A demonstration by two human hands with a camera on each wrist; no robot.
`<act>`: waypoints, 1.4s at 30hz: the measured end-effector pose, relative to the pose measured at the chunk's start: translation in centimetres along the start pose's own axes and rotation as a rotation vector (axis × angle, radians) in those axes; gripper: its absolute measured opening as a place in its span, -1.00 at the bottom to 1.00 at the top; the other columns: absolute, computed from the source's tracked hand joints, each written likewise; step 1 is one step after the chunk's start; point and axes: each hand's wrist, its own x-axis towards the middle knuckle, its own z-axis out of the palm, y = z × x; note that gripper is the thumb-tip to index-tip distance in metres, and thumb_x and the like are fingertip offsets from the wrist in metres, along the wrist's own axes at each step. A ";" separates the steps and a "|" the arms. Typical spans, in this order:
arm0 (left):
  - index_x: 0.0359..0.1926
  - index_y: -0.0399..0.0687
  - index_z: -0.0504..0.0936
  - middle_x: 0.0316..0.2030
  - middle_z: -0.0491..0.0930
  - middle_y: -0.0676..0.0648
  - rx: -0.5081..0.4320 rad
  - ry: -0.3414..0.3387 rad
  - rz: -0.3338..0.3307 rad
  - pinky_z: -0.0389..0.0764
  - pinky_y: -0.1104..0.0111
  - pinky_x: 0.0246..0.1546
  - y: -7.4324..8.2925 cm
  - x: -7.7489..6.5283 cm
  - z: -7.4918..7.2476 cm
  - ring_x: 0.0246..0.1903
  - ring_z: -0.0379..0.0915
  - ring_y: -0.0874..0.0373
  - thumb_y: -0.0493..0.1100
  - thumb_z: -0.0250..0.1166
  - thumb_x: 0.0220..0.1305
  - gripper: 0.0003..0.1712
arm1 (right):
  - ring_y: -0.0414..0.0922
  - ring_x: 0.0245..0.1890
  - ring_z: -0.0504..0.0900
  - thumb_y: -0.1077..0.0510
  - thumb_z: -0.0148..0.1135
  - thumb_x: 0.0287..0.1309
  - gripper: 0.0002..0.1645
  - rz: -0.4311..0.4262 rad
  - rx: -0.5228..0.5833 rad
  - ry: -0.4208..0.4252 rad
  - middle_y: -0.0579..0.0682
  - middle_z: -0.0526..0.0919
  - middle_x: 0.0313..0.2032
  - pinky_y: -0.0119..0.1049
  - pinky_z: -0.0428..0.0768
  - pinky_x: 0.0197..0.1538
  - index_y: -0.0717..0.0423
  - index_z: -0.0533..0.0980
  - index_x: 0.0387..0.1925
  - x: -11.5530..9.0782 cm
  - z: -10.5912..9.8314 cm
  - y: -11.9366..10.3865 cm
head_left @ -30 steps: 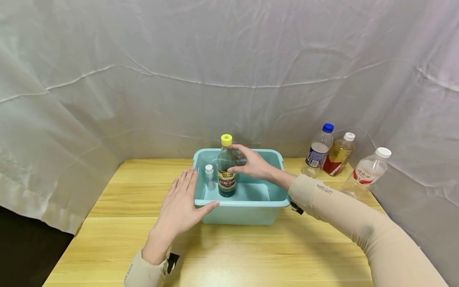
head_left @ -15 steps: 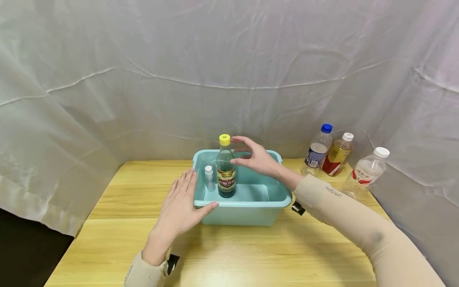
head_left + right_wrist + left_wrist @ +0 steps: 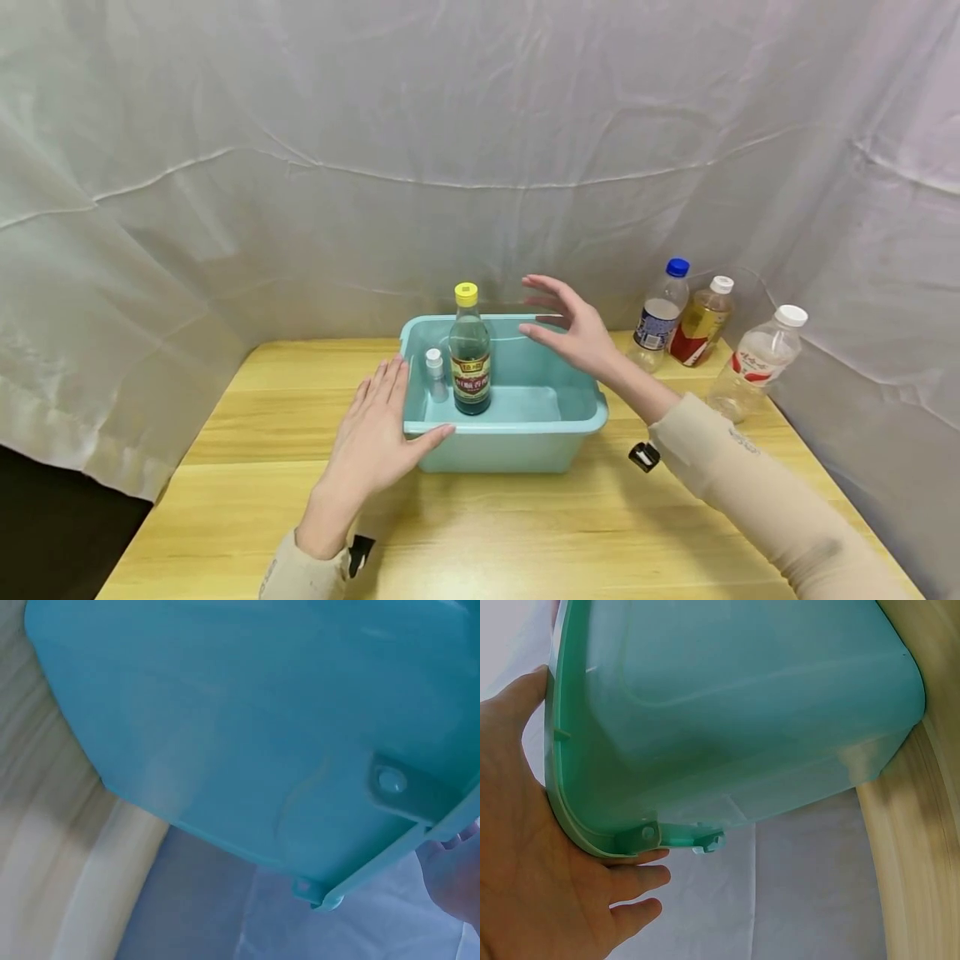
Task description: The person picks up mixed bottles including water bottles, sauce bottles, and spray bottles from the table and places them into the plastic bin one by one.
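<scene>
A teal plastic tub (image 3: 510,450) stands on the wooden table. Inside it, toward the left, a dark vinegar-like bottle with a yellow cap (image 3: 471,358) stands upright beside a small clear bottle with a white cap (image 3: 437,375). My left hand (image 3: 371,437) rests on the tub's front left corner, fingers straight along the rim and thumb on the front edge; the left wrist view shows the palm against the rim (image 3: 553,742). Over the tub's right part hovers my right hand (image 3: 581,333), fingers loosely bent and holding nothing, apart from the yellow-capped bottle. Only part of it shows in the right wrist view.
At the table's right back stand a clear bottle with a blue cap (image 3: 660,317), a red and yellow labelled bottle with a white cap (image 3: 701,323) and a clear white-capped bottle (image 3: 759,362). Pale cloth (image 3: 480,167) hangs behind and at the sides.
My right hand has come away from the yellow-capped bottle and moved to the right. That bottle stays upright in the tub. The left hand keeps its place on the rim.
</scene>
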 end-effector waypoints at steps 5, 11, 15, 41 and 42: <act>0.61 -0.32 0.08 0.63 -0.02 -0.26 0.005 -0.002 -0.002 -0.05 -0.05 0.61 -0.1 0.0 0.0 0.61 -0.13 -0.20 0.70 0.07 0.20 0.38 | 0.18 0.36 0.49 0.38 0.40 0.27 -0.17 -0.044 0.024 0.084 0.08 0.42 0.46 0.10 0.57 0.32 0.12 0.30 0.50 -1.7 -0.8 0.5; 0.61 -0.33 0.08 0.63 -0.03 -0.24 0.007 -0.005 -0.006 -0.05 -0.05 0.61 -0.1 -0.1 0.0 0.62 -0.14 -0.19 0.70 0.06 0.20 0.39 | 0.11 0.33 0.54 0.39 0.38 0.28 -0.20 -0.065 0.017 0.222 0.17 0.44 0.44 -0.05 0.61 0.30 0.08 0.33 0.49 -3.7 -1.7 0.9; 0.61 -0.33 0.08 0.63 -0.03 -0.24 0.005 0.002 -0.003 -0.05 -0.05 0.61 0.1 -0.1 0.0 0.61 -0.14 -0.19 0.69 0.09 0.21 0.38 | 0.14 0.31 0.56 0.48 0.35 0.24 -0.19 -0.099 0.017 0.318 0.22 0.45 0.42 -0.18 0.62 0.28 0.16 0.33 0.48 -5.0 -2.4 1.4; 0.60 -0.33 0.09 0.63 -0.04 -0.23 0.007 -0.005 -0.007 -0.04 -0.06 0.61 0.1 -0.1 0.0 0.62 -0.14 -0.19 0.68 0.10 0.21 0.37 | -0.02 0.27 0.57 0.46 0.33 0.27 -0.27 0.035 0.100 0.809 0.23 0.49 0.36 -0.48 0.59 0.20 0.29 0.35 0.43 -9.3 -9.6 8.1; 0.61 -0.33 0.08 0.63 -0.04 -0.23 0.008 -0.005 -0.008 -0.04 -0.06 0.61 0.1 -0.1 0.0 0.62 -0.15 -0.18 0.68 0.10 0.21 0.37 | 0.01 0.29 0.54 0.44 0.33 0.28 -0.27 0.053 0.092 0.815 0.24 0.47 0.37 -0.47 0.57 0.22 0.28 0.34 0.45 -9.3 -9.7 8.4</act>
